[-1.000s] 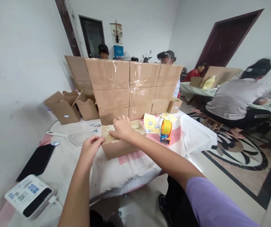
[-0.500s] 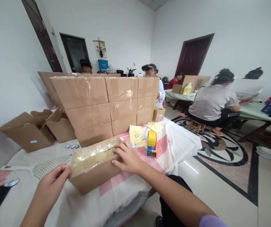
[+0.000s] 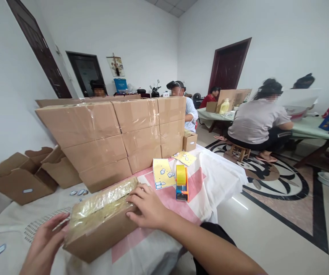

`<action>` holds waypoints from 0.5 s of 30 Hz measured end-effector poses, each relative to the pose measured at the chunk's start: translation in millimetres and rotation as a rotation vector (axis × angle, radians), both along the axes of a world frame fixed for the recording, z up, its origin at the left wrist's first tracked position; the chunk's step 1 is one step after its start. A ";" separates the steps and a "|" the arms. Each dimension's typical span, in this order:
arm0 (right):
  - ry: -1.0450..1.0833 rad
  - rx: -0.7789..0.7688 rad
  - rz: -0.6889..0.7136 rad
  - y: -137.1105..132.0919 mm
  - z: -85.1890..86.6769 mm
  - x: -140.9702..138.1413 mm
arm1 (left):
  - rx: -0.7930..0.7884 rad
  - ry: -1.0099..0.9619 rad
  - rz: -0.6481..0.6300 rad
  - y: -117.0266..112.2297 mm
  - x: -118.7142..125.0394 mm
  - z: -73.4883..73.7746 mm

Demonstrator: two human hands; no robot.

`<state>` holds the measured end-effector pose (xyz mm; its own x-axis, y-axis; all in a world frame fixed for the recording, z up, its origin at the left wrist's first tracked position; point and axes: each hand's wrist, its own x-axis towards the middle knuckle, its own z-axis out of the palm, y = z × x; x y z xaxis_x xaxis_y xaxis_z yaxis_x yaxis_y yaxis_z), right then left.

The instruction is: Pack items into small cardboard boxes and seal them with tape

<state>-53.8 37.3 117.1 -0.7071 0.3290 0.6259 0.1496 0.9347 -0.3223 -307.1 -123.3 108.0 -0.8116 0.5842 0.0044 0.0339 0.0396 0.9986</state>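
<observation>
A long cardboard box with shiny clear tape over its top lies before me on the cloth-covered table. My right hand rests over the box's right end, fingers on the taped top and thumb on the near side. At the opposite end, my left hand grips the left edge with curled fingers, partly hidden behind the corner. To the right of the box stands a tape dispenser with a yellow roll and an orange-blue frame. Yellow printed sheets lie beside it.
Stacked taped cartons form a wall behind the box. Opened cartons stand at the left, near small labels. A small carton sits by the stack's right end. Several people sit around, one on a wooden stool.
My view has shifted, so the box and table sit lower and further left. My left fingers have parted from a pinch and now lie around the box's left end; my right hand stays on it.
</observation>
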 end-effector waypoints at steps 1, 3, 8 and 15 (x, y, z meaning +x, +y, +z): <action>-0.003 -0.007 0.000 -0.4 0.7 0.3 | 0.010 -0.036 -0.023 1.6 2.9 -0.9; -0.005 -0.020 -0.002 -1.7 2.2 1.1 | 0.008 -0.143 -0.069 3.2 10.7 -1.2; -0.004 -0.043 0.000 -5.3 2.9 1.3 | 0.036 -0.285 -0.144 -0.5 26.6 4.6; -0.023 -0.052 0.013 -2.6 2.2 0.4 | 0.046 -0.255 -0.074 0.4 26.5 -2.9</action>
